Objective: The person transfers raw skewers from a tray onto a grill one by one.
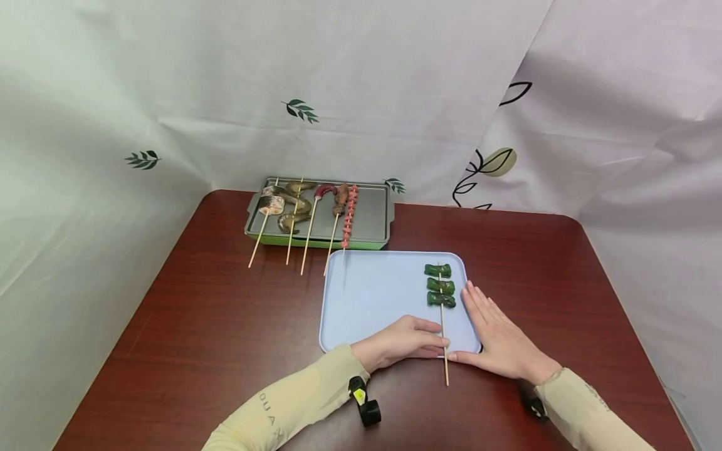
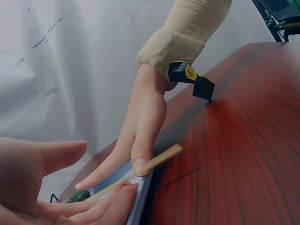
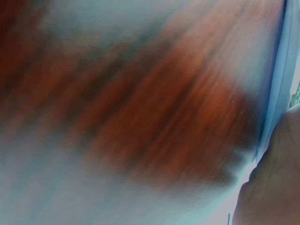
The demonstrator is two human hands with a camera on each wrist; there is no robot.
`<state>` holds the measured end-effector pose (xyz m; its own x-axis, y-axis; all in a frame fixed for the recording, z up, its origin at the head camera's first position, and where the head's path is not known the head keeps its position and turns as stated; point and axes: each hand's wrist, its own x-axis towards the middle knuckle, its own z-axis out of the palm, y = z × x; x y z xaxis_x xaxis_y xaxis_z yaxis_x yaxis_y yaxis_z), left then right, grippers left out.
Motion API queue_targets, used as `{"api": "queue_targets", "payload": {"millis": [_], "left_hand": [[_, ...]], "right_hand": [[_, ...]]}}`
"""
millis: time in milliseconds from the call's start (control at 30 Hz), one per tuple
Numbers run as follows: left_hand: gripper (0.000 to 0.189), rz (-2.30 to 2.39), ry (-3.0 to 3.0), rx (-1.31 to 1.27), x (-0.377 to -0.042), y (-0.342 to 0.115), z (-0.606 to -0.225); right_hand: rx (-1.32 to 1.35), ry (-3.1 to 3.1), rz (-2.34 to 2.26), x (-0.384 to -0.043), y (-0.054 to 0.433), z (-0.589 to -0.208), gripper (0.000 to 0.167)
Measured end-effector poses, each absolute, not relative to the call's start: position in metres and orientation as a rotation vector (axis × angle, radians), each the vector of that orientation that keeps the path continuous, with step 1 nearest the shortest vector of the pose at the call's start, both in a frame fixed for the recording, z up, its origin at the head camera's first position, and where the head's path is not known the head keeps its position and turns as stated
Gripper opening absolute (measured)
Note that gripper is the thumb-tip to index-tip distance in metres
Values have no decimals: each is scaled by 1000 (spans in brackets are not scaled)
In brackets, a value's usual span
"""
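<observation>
A skewer of green pepper pieces (image 1: 440, 286) lies on the right part of a light blue tray (image 1: 372, 294), its stick reaching past the near rim. My left hand (image 1: 403, 341) is at the tray's near edge, its fingertips right at the stick. In the left wrist view its fingers (image 2: 112, 201) are extended and the thumb stands apart from them. Flat along the tray's right edge lies my right hand (image 1: 502, 338), fingers straight, with its thumb at the near corner close to the stick. The right wrist view catches only part of this hand (image 3: 272, 178) beside the tray's rim.
Behind the tray stands a green-sided grill pan (image 1: 369, 213). Across it lie a fish skewer (image 1: 272, 204), a shrimp skewer (image 1: 296, 207), a dark red skewer (image 1: 324, 190), a brown meat skewer (image 1: 341, 199) and a pink one (image 1: 350, 216). White curtains surround the brown table (image 1: 225, 326).
</observation>
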<state>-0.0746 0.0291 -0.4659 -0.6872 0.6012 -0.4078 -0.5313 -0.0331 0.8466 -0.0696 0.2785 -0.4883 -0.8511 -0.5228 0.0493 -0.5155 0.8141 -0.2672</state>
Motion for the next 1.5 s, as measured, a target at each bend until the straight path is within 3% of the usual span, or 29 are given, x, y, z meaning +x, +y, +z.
{"api": "queue_targets", "payload": {"millis": [1133,1500], "left_hand": [[35,1892,1544,72,-62,5,-452],[42,1908,1595,127,-69,-5,-443]], "right_hand": [[-816,2949,-446,-68,279,-486,121],[-794,2941,-441,-67,280,-488,122]]}}
